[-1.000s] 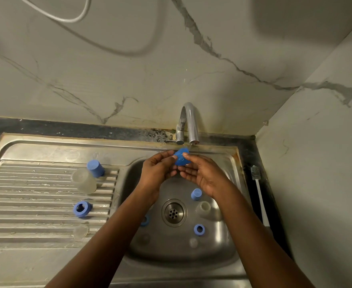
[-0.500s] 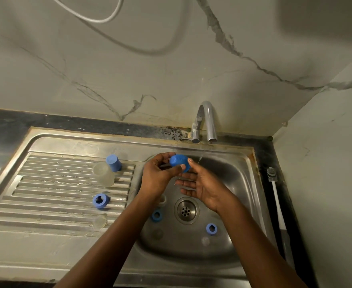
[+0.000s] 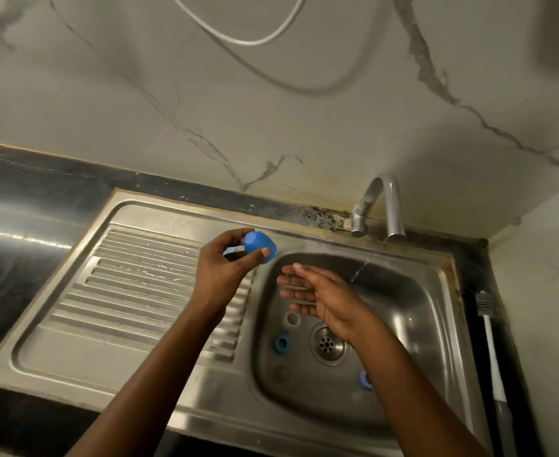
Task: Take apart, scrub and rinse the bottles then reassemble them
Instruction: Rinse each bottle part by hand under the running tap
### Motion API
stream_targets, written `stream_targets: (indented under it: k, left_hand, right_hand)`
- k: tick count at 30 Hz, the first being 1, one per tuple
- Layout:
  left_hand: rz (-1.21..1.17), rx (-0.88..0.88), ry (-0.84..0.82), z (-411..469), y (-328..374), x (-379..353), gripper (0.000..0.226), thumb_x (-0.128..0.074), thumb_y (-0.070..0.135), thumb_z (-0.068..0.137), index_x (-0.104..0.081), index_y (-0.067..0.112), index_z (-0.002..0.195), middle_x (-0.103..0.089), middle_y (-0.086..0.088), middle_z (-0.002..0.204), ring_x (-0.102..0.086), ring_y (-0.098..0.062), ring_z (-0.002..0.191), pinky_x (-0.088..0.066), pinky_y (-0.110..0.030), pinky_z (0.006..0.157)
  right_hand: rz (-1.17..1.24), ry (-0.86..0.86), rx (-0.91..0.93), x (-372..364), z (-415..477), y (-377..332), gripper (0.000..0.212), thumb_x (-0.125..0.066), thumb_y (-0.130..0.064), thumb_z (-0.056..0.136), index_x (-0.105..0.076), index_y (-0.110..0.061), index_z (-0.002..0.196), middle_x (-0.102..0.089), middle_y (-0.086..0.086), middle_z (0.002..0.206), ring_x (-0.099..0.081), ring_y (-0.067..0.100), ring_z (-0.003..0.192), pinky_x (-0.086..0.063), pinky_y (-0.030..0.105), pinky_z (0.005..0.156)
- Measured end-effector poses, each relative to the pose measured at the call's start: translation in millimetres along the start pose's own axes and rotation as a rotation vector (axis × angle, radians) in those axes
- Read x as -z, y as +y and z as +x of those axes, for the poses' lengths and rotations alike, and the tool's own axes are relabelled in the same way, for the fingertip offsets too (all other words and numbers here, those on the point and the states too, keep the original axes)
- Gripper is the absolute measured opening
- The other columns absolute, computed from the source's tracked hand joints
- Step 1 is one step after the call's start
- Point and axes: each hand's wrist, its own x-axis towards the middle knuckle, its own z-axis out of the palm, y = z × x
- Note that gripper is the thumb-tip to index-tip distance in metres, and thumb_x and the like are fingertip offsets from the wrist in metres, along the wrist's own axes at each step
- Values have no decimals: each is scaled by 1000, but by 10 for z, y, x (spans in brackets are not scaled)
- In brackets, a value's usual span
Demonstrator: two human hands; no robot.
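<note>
My left hand (image 3: 220, 272) pinches a blue bottle cap (image 3: 259, 247) between thumb and fingers, above the inner edge of the ribbed draining board (image 3: 133, 278). My right hand (image 3: 317, 293) is flat with straight fingers over the sink basin (image 3: 416, 311), holding nothing. On the basin floor lie a blue ring (image 3: 281, 342), a second blue ring (image 3: 365, 379) partly behind my right forearm, and a clear ring-shaped part (image 3: 293, 318). The bottle parts on the draining board are hidden behind my left hand and arm.
A chrome tap (image 3: 378, 206) at the back drips a thin stream of water (image 3: 359, 271) into the basin. The drain (image 3: 327, 344) sits mid-basin. A white brush (image 3: 490, 351) lies on the dark counter to the right. A white cable (image 3: 238, 31) hangs on the marble wall.
My left hand has carried the blue cap leftward, away from the tap toward the draining board. My right hand has let go of it and opened flat. The camera view shifted left.
</note>
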Motion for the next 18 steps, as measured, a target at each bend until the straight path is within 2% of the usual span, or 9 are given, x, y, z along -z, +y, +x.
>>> stream_targets:
  k: [3,9,14,18]
  left_hand:
    - [-2,-5,76,85,41,298,35,-89,13,83,-77,19,116,-80,2,105,-78,-15,94,-60,-21,76]
    - [44,-16,159,240,-24,803,38,-89,16,84,-76,18,119,-80,5,107,-77,-11,95,-61,-20,80]
    - [76,1,220,380,-261,1095,37,-89,17,84,-76,21,118,-79,4,109,-77,-14,100,-61,-29,86]
    - [193,27,274,510,-528,1239,42,-92,22,80,-76,25,119,-78,10,110,-74,-9,99,-60,-33,86]
  right_hand:
    - [-18,-18,-5,-167,59,-2,36,-56,-36,106,-68,-14,132,-76,6,124,-69,30,122,-53,45,101]
    - [-42,-49,-23,-426,179,26,33,-58,-34,106,-70,-14,129,-77,6,120,-69,32,120,-54,39,91]
    - [-55,-55,-24,-637,248,46,31,-58,-33,106,-71,-14,127,-78,6,119,-72,23,107,-55,37,87]
    - [-73,-50,-24,-757,307,74,32,-60,-34,105,-71,-14,127,-78,7,119,-73,29,114,-56,39,90]
